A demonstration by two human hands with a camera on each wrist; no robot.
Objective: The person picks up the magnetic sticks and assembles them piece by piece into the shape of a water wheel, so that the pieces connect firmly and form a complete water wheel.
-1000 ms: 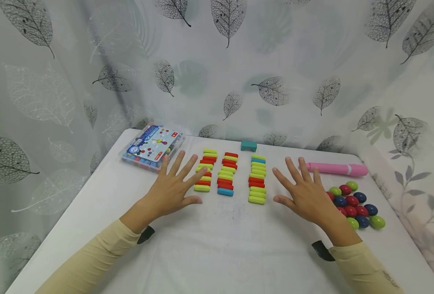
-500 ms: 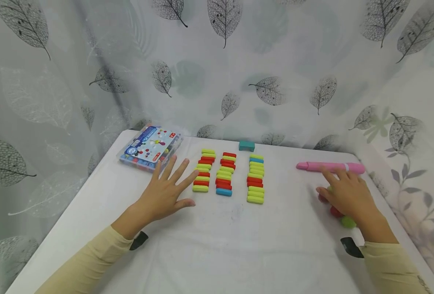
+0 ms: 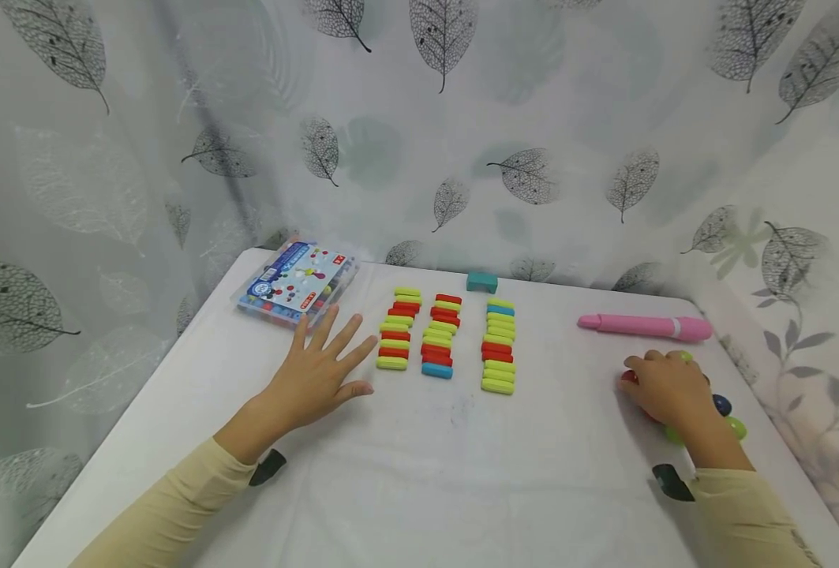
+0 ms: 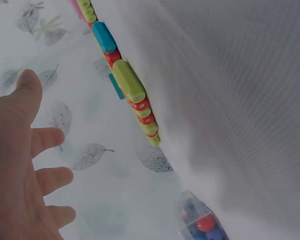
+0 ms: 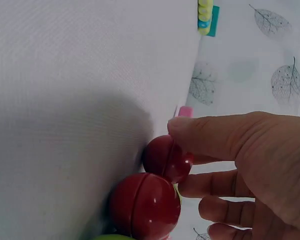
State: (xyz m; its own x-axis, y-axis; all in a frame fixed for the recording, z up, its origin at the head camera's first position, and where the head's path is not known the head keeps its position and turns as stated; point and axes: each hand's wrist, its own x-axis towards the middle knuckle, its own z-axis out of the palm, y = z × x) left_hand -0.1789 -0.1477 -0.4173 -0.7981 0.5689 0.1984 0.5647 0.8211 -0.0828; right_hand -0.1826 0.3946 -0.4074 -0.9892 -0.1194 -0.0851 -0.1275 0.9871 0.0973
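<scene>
At the right side of the table, my right hand (image 3: 671,388) bends over a group of glossy balls. Its thumb and curled fingers grip a red ball (image 5: 165,159) with a seam, at the group's left edge. A larger-looking red ball (image 5: 142,206) lies nearer the wrist camera. A dark blue ball (image 3: 722,405) and a green ball (image 3: 736,427) show past the hand, which hides most of the others. My left hand (image 3: 312,383) has its fingers spread and holds nothing. Just right of its fingertips is a column of yellow-green and red bars (image 3: 393,363).
Two more columns of bars, one ending in a blue bar (image 3: 436,370), stand mid-table. A clear bead box (image 3: 298,280) lies back left, a teal block (image 3: 481,282) at the back. A pink marker-shaped stick (image 3: 642,326) lies behind the balls. A leaf-print curtain (image 3: 419,158) hangs behind.
My right hand has moved right from beside the bars to the balls, and its spread fingers have curled onto a red one. My left hand has drawn slightly back, still spread.
</scene>
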